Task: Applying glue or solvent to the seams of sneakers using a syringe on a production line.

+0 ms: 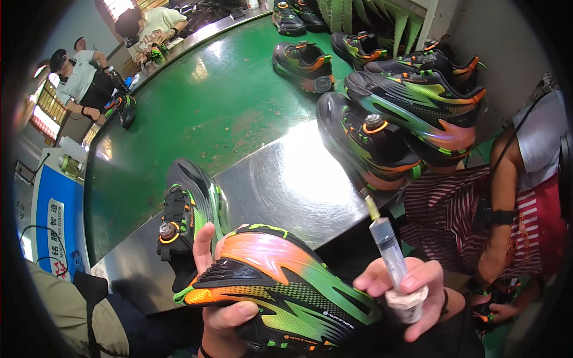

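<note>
My left hand (224,313) is wrapped around the heel end of a black, green and orange sneaker (298,283), which lies tilted in front of me with its pink-orange sole edge uppermost. To its right, my right hand (427,283) grips a clear syringe (391,250) by the barrel and its plunger end, which is wrapped in something whitish. The syringe's yellowish tip points up and away, apart from the held sneaker. Just past my left fingers stands another such sneaker (200,197) with a metal-topped knob on it.
A green-topped table (221,113) with a metal sheet (286,191) along its near side lies ahead. Several matching sneakers (412,107) crowd its right. A person in a striped apron (444,209) is close on my right; two people (86,74) work at the far left.
</note>
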Demonstrator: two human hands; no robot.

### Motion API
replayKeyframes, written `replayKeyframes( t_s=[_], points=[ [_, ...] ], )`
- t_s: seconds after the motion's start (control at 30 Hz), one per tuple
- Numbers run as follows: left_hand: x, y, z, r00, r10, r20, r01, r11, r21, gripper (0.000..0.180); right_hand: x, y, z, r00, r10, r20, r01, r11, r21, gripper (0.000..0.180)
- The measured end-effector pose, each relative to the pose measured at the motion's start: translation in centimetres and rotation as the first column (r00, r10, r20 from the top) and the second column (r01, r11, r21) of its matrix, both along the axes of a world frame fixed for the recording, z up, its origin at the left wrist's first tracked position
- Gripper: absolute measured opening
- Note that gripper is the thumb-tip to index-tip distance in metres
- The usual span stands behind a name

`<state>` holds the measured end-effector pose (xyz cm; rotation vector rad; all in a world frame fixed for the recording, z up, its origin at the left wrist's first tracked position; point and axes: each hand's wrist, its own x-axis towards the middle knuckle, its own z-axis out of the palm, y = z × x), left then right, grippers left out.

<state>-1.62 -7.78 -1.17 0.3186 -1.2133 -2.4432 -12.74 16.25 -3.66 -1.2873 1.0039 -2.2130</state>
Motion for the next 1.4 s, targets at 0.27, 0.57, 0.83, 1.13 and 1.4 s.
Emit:
replayKeyframes(
  t_s=[0.27,0.57,0.83,1.13,1.4],
  points=[
    [-0.8,0.7,0.5,1.0,0.024,0.002,-0.024,0.998,0.055,0.111,-0.1,-3.3,1.6,0.967,0.071,-0.243,-0.083,0.996,-0.039,0.066],
    [-3.0,0.4,2.5,0.998,0.019,-0.058,-0.024,0.996,-0.084,0.113,-0.5,-1.6,1.8,0.902,0.144,-0.407,-0.091,0.985,0.147,0.056],
    [-2.5,0.6,3.4,0.994,-0.077,0.076,0.088,0.984,-0.155,0.123,-0.2,-2.2,2.0,0.797,-0.184,-0.576,0.203,0.979,-0.032,0.047],
    [-2.2,0.6,2.7,0.985,-0.174,-0.015,0.168,0.966,-0.194,0.121,0.2,-2.1,3.4,0.795,-0.117,-0.596,0.186,0.981,0.054,0.039],
    [-1.6,-0.4,4.3,1.0,0.009,-0.013,-0.011,0.981,-0.194,0.111,0.4,-0.4,0.1,0.814,-0.291,-0.503,0.365,0.929,0.054,0.067]
  ],
)
